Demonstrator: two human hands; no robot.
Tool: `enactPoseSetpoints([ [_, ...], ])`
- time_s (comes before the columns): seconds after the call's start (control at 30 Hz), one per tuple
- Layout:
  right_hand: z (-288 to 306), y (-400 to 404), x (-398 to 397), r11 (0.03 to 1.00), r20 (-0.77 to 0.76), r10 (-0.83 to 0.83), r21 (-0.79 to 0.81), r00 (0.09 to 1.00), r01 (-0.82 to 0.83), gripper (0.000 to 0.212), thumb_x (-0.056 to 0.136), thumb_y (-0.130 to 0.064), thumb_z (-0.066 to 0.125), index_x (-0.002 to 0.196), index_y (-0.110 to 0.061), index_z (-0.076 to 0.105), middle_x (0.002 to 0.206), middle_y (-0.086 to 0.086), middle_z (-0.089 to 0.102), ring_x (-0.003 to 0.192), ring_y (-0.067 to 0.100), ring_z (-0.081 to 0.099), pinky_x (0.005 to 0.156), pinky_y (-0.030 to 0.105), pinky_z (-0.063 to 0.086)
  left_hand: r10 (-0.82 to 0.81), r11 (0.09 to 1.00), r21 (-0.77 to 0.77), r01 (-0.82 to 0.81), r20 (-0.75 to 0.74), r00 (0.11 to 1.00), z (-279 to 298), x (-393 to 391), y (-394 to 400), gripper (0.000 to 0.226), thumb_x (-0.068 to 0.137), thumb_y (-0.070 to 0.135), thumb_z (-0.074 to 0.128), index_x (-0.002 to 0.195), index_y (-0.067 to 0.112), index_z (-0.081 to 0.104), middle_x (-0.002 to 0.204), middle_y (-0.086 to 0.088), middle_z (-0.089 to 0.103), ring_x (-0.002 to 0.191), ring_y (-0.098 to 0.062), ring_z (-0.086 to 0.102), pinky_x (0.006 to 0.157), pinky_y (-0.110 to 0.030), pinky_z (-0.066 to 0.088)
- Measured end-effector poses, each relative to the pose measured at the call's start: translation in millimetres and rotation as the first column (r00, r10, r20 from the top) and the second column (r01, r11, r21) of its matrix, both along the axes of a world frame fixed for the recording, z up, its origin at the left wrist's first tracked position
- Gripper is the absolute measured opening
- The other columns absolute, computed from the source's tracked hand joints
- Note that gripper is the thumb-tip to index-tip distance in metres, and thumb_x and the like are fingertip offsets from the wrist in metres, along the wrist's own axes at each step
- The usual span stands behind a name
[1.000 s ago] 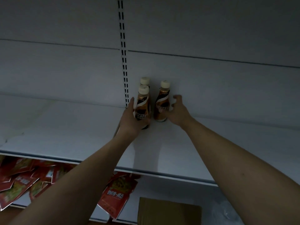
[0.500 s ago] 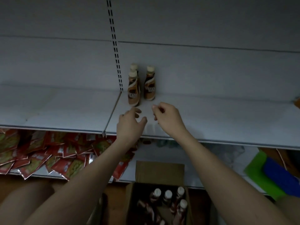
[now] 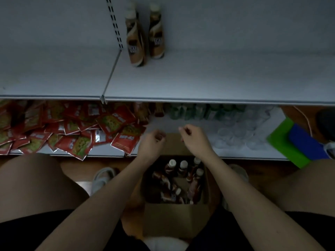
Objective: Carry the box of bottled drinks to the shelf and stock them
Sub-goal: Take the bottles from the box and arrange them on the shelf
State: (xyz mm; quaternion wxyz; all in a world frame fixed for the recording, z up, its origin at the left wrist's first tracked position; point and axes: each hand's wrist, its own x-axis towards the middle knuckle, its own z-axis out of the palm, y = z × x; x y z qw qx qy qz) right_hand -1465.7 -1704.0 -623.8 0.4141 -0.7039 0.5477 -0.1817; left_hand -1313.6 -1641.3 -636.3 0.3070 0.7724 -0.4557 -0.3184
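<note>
Left hand: the left hand hangs above the far flap of the cardboard box, fingers loosely curled, holding nothing.
Right hand: the right hand is just beside the left, over the same flap, fingers also loosely curled and empty.
Box: it sits open on the floor between the person's knees, in front of the lower shelf.
Bottles in box: several brown drink bottles with pale caps are inside; those at the far side stand upright, others lie tilted or on their sides.
Upper shelf: the white shelf carries stocked bottles near its left edge, by the slotted upright; two stand side by side, with a third cap showing behind the left one.
Lower shelf, left: a loose heap of red snack packets.
Lower shelf, middle: dark and green bottles at the back, blurred.
Lower shelf, right: clear plastic cups, then a green board with a blue item on it.
Floor: a pale slipper left of the box.
</note>
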Motion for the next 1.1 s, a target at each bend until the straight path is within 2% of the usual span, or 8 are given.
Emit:
enactPoseSetpoints([
  [0.1,-47.5,4.8,-20.1,0.975,-0.045,-0.047,0.213,0.998,0.055,0.033,0.096,-0.039,0.049,0.073,-0.016,0.052,0.083,0.018,0.063,0.079,0.035,0.064,0.065,0.034,0.045,-0.141,0.971,0.196,0.134,0.022,0.99,-46.3,-7.5,11.8,0.017,0.087,0.016,0.061,0.103,0.018,0.067,0.101,-0.007,0.071,0.095,-0.026,0.066,0.082,-0.036,0.053],
  [0.23,-110.8,10.9,-32.5,0.945,-0.164,-0.021,0.32,0.986,0.074,0.017,0.09,-0.039,0.058,0.086,-0.023,0.055,0.095,0.007,0.067,0.09,0.032,0.066,0.082,0.049,0.056,-0.227,0.906,0.372,0.201,0.026,0.974,-88.6,-11.8,13.5,0.023,0.09,0.016,0.057,0.111,0.016,0.066,0.107,-0.008,0.071,0.101,-0.024,0.064,0.084,-0.029,0.048],
  [0.4,-153.8,18.4,-26.8,0.909,-0.215,0.061,0.414,0.975,0.034,0.036,0.091,-0.025,0.061,0.123,-0.016,0.049,0.122,0.009,0.059,0.108,0.033,0.057,0.093,0.054,0.049,-0.236,0.864,0.463,0.2,0.02,0.972,-124.2,-12.7,10.6,0.036,0.089,0.023,0.063,0.123,0.011,0.059,0.116,-0.012,0.066,0.108,-0.03,0.06,0.088,-0.036,0.05],
  [0.5,-174.2,20.3,-26.7,0.926,-0.248,0.089,0.377,0.965,0.011,0.047,0.089,-0.021,0.065,0.132,-0.021,0.045,0.132,0.007,0.056,0.119,0.035,0.054,0.096,0.055,0.045,-0.24,0.88,0.419,0.226,-0.018,0.971,-144.9,-10.7,15.3,0.044,0.088,0.02,0.065,0.13,0.012,0.052,0.123,-0.012,0.063,0.113,-0.031,0.059,0.088,-0.034,0.046],
  [0.6,-185.4,24.1,-27.4,0.932,-0.205,0.025,0.36,0.978,0.052,0.045,0.088,-0.021,0.066,0.129,-0.024,0.049,0.13,0.006,0.06,0.119,0.033,0.055,0.099,0.052,0.044,-0.218,0.912,0.337,0.235,-0.087,0.972,-161.4,-15.8,17.1,0.055,0.086,0.017,0.069,0.136,0.013,0.048,0.131,-0.01,0.06,0.121,-0.027,0.055,0.092,-0.025,0.038],
  [0.7,-190.2,26.3,-24.3,0.93,-0.136,-0.074,0.349,0.988,0.118,0.041,0.089,-0.017,0.065,0.128,-0.018,0.054,0.129,0.008,0.061,0.119,0.027,0.056,0.098,0.038,0.046,-0.19,0.937,0.273,0.217,-0.121,0.974,-171.8,-23.6,12.6,0.059,0.084,0.015,0.071,0.138,0.014,0.047,0.134,-0.008,0.059,0.123,-0.021,0.054,0.094,-0.02,0.035],
  [0.93,-192.2,26.7,-23.9,0.934,-0.094,-0.167,0.304,0.981,0.188,0.036,0.089,-0.014,0.064,0.124,-0.018,0.06,0.123,0.005,0.065,0.116,0.02,0.057,0.089,0.024,0.042,-0.1,0.978,0.175,0.117,-0.104,0.99,-181.1,-32.7,3.9,0.033,0.087,0.015,0.068,0.119,0.016,0.062,0.113,-0.006,0.068,0.1,-0.013,0.061,0.086,-0.029,0.052],
  [1.1,-183.3,30.3,-30.0,0.927,-0.052,-0.191,0.319,0.98,0.197,0.034,0.085,-0.021,0.066,0.119,-0.027,0.062,0.119,0.0,0.067,0.116,0.021,0.058,0.1,0.037,0.048,-0.157,0.974,0.159,0.164,-0.054,0.986,-177.0,-21.9,12.0,0.029,0.089,0.012,0.063,0.118,0.019,0.063,0.112,-0.004,0.069,0.102,-0.017,0.062,0.083,-0.023,0.045],
])
